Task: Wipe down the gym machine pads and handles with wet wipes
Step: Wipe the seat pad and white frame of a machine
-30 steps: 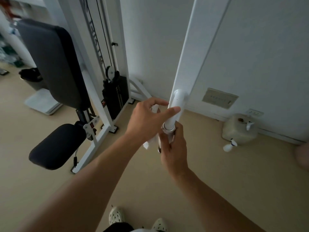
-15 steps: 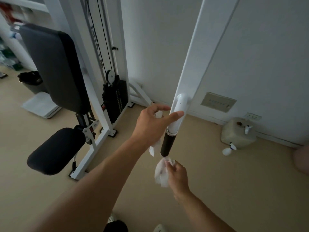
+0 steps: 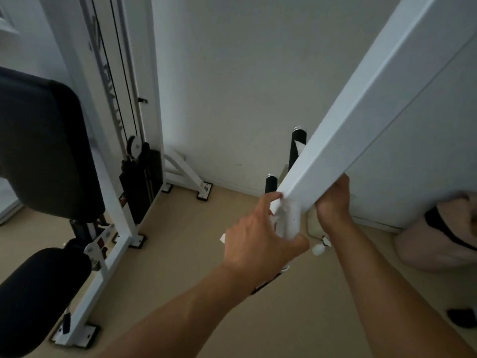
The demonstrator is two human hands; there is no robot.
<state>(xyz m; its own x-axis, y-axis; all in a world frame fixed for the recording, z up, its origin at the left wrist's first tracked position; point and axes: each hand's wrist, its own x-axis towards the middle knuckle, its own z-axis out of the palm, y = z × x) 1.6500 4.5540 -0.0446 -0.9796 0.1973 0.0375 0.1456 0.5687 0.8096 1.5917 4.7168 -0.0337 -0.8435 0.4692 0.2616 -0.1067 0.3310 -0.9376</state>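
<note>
A white slanted beam [image 3: 361, 125] of the gym machine crosses the right half of the view. At its lower end a white handle tube [image 3: 293, 223] hangs down, and the tube's black grip [image 3: 265, 285] shows below my left wrist. My left hand [image 3: 258, 241] grips this tube, with a white wet wipe [image 3: 278, 205] bunched under the forefinger. My right hand [image 3: 333, 202] reaches up behind the beam's lower edge and holds it. The fingers are hidden and no wipe shows there. Two more black handle grips [image 3: 271, 184] stick up behind the beam.
On the left are the black back pad [image 3: 44, 151], a black roller pad [image 3: 38, 293], the white frame and the weight stack [image 3: 140, 187]. A beige container with white taps [image 3: 320, 248] stands by the wall. A pinkish object [image 3: 438, 241] and a dark item [image 3: 462, 321] lie at the right.
My right hand has left the bottom of the black grip and gone up behind the beam. The view moved closer and turned upward. My left hand stays on the white tube.
</note>
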